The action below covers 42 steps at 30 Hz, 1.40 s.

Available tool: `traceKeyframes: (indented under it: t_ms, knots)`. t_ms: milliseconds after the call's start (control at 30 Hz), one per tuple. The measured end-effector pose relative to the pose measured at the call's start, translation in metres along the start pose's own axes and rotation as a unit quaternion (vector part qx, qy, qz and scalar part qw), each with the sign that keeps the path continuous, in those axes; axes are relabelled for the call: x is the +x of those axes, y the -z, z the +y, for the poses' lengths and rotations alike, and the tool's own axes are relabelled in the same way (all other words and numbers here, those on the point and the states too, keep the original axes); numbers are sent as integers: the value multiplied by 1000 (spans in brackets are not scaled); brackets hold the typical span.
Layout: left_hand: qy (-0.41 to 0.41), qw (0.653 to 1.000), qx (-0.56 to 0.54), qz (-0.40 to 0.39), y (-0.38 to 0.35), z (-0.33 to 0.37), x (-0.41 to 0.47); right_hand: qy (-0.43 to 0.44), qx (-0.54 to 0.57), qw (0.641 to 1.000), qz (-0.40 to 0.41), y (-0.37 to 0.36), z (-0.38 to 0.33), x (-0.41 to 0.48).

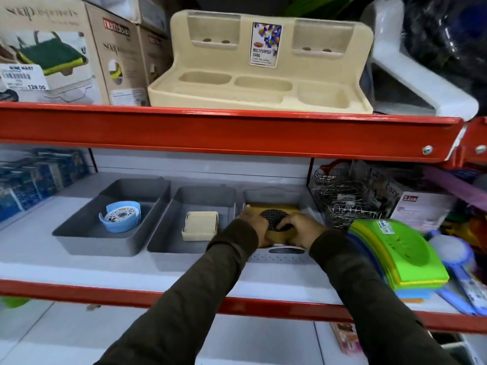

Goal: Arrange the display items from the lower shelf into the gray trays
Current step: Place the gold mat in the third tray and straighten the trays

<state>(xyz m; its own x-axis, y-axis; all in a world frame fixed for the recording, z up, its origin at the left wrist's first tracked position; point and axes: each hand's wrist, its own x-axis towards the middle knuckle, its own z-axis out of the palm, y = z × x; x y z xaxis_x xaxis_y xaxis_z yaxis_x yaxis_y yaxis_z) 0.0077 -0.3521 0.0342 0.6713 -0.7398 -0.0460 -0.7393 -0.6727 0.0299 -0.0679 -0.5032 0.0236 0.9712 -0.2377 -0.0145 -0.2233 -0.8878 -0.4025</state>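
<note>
A yellow flat item with a round black mesh centre lay inside the rightmost of three trays, a pale tray with a perforated front wall and a handle slot. Both hands were closed on it: the left hand gripped its left edge, and the right hand gripped its near right side, fingers reaching onto the black mesh. The two hands were close together but not touching. Dark sleeves covered both arms to the wrist.

Just to the left stood the middle gray tray, holding a small cream square container near its front. Further left, the left gray tray held a round blue-and-white item, possibly a tape or soap holder; the blur made it hard to tell.

All three trays sat side by side on a white shelf with a red front edge. To the right were wire baskets and a stack of green and blue plastic boards. On the shelf above sat a beige multipurpose stand and cardboard boxes.
</note>
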Motion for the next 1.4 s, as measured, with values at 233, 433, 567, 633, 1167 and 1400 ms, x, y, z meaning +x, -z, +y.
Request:
traceKeyframes:
  t_ms: [233, 433, 567, 633, 1167, 1400]
  knots:
    - [92, 978, -58, 178, 7, -20, -40, 6, 59, 998, 27, 5, -20, -23]
    - [215, 955, -95, 182, -9, -43, -114, -14, 25, 999, 15, -18, -75, -64]
    - [106, 970, -105, 193, -14, -42, -159, -33, -17, 995, 96, -35, -98, -101]
    - [76, 971, -89, 208, -14, -39, -176, -38, -42, 992, 111, -42, -109, -119]
    - [242, 965, -42, 90, 12, -189, -226, 46, -47, 992, 110, -84, -220, -155]
    - [176, 976, -83, 96, -4, -194, -259, 20, -55, 995, 77, -99, -251, -153]
